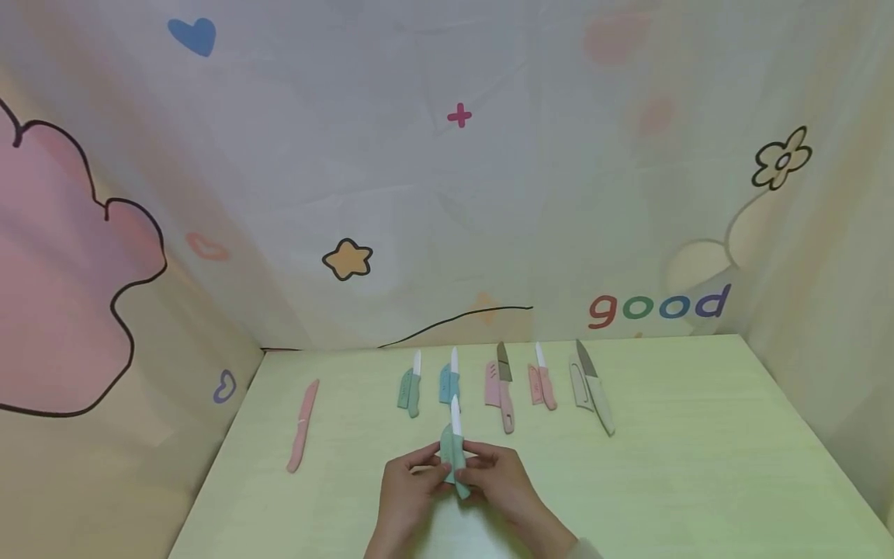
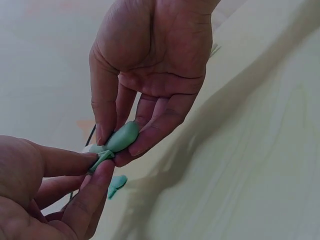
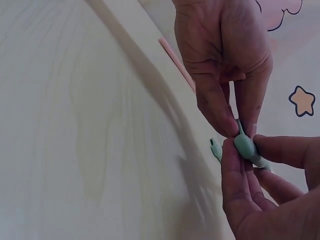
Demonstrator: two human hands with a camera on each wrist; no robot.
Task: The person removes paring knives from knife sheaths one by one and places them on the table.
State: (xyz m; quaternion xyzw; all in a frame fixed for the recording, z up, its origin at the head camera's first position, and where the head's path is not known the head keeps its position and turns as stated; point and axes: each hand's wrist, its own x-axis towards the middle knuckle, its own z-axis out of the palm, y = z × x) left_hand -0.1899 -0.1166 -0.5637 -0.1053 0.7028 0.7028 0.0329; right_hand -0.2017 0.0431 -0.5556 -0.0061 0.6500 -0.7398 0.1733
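In the head view, both hands meet near the front middle of the table. My left hand (image 1: pixel 412 487) pinches a mint green blade sheath (image 1: pixel 447 444) between thumb and fingers. A small knife (image 1: pixel 459 449) with a matching green handle and a white blade is pinched at its handle by my right hand (image 1: pixel 508 477). Its blade points away from me, bare, and the sheath lies alongside the handle. Both wrist views look at the rounded handle end (image 2: pixel 124 136) and the sheath's end (image 2: pixel 102 159) side by side between the fingertips.
Beyond the hands, a row of knives lies beside their sheaths: green (image 1: pixel 414 396), blue (image 1: pixel 455 379), pink with a dark blade (image 1: pixel 506 392), salmon pink (image 1: pixel 547 388) and pale grey-green (image 1: pixel 599 400). A closed pink knife (image 1: pixel 303 427) lies at left. A printed curtain (image 1: pixel 447 194) stands behind the table.
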